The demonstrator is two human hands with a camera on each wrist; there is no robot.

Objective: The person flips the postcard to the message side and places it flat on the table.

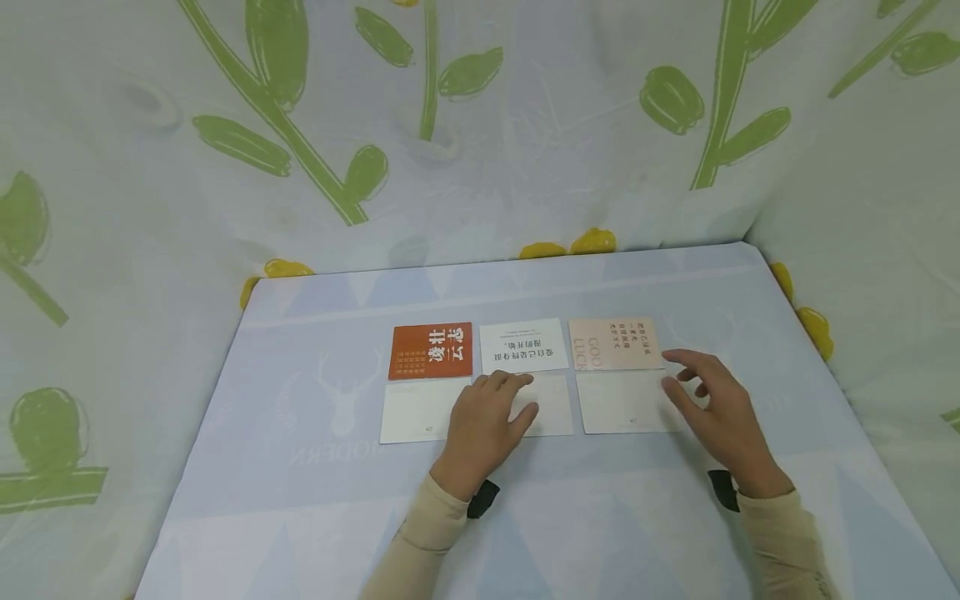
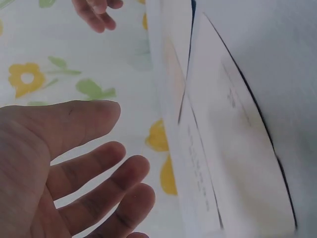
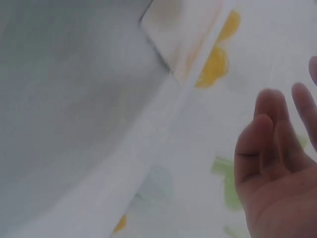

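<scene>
Two rows of cards lie edge to edge on the table. The far row has a red card [image 1: 408, 350] with white characters, a white card [image 1: 517, 333] with dark print, and a pink card [image 1: 615, 342] lettered in grey. Nearer are three pale, nearly blank cards: left [image 1: 416, 408], middle [image 1: 555, 408] and right [image 1: 615, 404]. My left hand [image 1: 480, 425] hovers over the left and middle pale cards, hiding parts of both, fingers loosely bent and holding nothing. By the right pale card's outer edge is my right hand [image 1: 712, 408], its relaxed fingers empty in the right wrist view.
A pale blue patterned cloth covers the table [image 1: 645, 517], with a deer-head print to the left of the cards. Behind and at both sides hangs a white curtain [image 1: 547, 167] with green leaves and yellow flowers. Dark straps show at both wrists.
</scene>
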